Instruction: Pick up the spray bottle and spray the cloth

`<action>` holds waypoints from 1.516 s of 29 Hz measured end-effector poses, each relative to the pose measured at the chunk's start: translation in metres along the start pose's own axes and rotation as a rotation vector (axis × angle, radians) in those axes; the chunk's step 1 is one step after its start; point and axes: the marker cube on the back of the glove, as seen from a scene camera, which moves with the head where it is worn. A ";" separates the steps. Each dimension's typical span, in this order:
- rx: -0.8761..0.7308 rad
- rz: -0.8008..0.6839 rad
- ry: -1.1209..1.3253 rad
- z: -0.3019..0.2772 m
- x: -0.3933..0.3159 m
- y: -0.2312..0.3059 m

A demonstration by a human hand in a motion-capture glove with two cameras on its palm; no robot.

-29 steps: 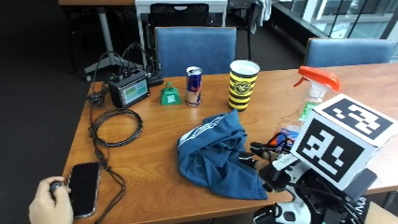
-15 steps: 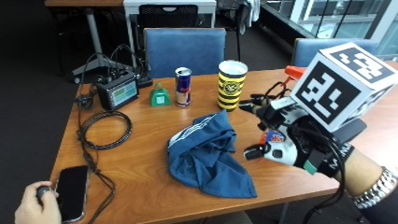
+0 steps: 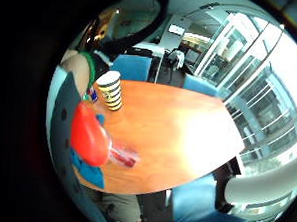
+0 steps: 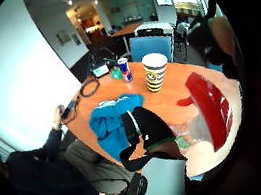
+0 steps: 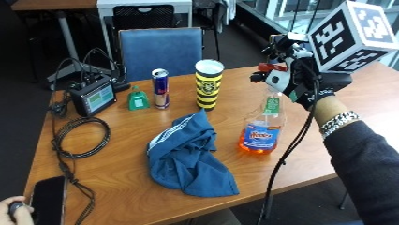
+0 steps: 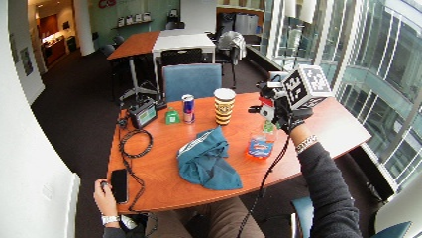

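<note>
The spray bottle (image 5: pixel 261 127) holds orange liquid and has a red trigger head. It is at the table's right side, just right of the blue cloth (image 5: pixel 187 157), leaning a little. I cannot tell whether its base touches the wood. My gloved right hand (image 5: pixel 298 80) grips the bottle at its head from above, fingers curled round it. The wide outside view shows the same: hand (image 6: pixel 282 106), bottle (image 6: pixel 260 143), cloth (image 6: pixel 208 159). The red head (image 4: pixel 207 108) fills much of the thumb side palm view, with the cloth (image 4: pixel 110 120) beyond. The head (image 3: pixel 89 135) also shows in the little finger side view.
A yellow-and-black cup (image 5: pixel 209 84), a drink can (image 5: pixel 161 88), a small green bottle (image 5: pixel 137 99) and a small screen (image 5: pixel 92 96) line the table's far side. A coiled cable (image 5: pixel 81 136) and a phone (image 5: pixel 43 199) lie at the left. A blue chair (image 5: pixel 161 47) stands behind.
My hand has come up from the table's front edge to the bottle and has taken hold of its head. The outside camera has shifted too.
</note>
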 end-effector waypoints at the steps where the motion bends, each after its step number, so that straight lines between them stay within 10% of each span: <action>1: 0.004 0.017 -0.045 0.003 0.003 -0.002; 23: 0.120 0.294 -0.975 0.099 0.013 0.004; 44: 0.524 0.263 -0.811 0.078 -0.009 -0.012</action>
